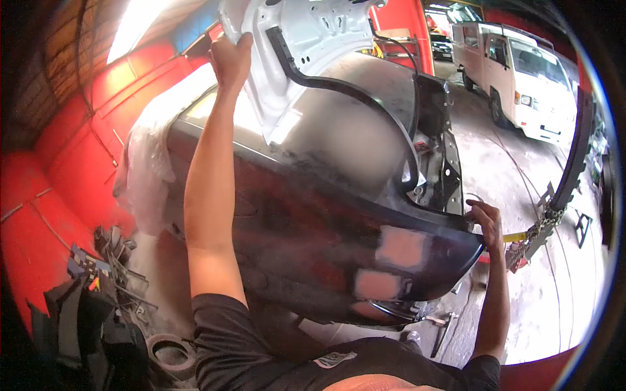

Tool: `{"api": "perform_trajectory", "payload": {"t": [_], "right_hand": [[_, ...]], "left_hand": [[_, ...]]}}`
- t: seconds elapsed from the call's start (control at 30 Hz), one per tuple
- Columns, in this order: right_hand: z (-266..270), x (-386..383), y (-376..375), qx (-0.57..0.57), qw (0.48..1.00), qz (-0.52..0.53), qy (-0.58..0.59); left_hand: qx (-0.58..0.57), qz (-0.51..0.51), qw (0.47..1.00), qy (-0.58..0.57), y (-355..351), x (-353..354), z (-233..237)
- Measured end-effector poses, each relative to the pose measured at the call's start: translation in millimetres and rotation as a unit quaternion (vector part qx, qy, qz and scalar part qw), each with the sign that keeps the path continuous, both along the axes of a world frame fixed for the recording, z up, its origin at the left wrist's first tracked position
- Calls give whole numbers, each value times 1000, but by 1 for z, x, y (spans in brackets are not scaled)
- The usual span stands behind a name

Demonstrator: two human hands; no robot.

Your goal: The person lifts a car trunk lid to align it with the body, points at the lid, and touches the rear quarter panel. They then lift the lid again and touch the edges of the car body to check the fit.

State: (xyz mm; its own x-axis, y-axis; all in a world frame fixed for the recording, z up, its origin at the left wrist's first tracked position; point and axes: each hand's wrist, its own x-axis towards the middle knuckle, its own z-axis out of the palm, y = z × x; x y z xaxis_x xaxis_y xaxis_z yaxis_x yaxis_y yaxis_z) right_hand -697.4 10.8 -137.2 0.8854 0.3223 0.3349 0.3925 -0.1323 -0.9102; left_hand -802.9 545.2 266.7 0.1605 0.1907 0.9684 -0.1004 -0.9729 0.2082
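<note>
A dark car body with sanded patches fills the middle of the view. Above it stands a raised white panel, and my left hand is closed round its left edge. My right hand rests at the car's right corner, fingers bent and partly apart, with nothing visible in it. A black curved strip runs round the opening between the panel and the body. Pinkish patches mark the side nearest me.
Clear plastic sheeting drapes the car's far left part. Dark parts and scrap lie at lower left beside a tire. A white van stands at upper right. A chain hangs on a black post at right.
</note>
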Motion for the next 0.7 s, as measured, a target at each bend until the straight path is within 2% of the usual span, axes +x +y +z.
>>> {"api": "perform_trajectory", "payload": {"t": [0.03, 0.33, 0.43, 0.5, 0.7], "right_hand": [[-3, 2, 1, 7, 1000, -4, 4], [0, 2, 0, 9, 1000, -7, -8], [-5, 6, -1, 14, 1000, 6, -5], [-3, 6, 0, 21, 1000, 15, -6], [-2, 4, 3, 10, 1000, -11, 20]], "left_hand": [[-7, 36, 999, 12, -2, -2, 5], [-73, 71, 995, -2, -10, 3, 18], [-49, 68, 996, -3, -11, 0, 13], [-1, -6, 1000, -14, -16, -3, 7], [-15, -16, 1000, -15, -6, 3, 0]]}}
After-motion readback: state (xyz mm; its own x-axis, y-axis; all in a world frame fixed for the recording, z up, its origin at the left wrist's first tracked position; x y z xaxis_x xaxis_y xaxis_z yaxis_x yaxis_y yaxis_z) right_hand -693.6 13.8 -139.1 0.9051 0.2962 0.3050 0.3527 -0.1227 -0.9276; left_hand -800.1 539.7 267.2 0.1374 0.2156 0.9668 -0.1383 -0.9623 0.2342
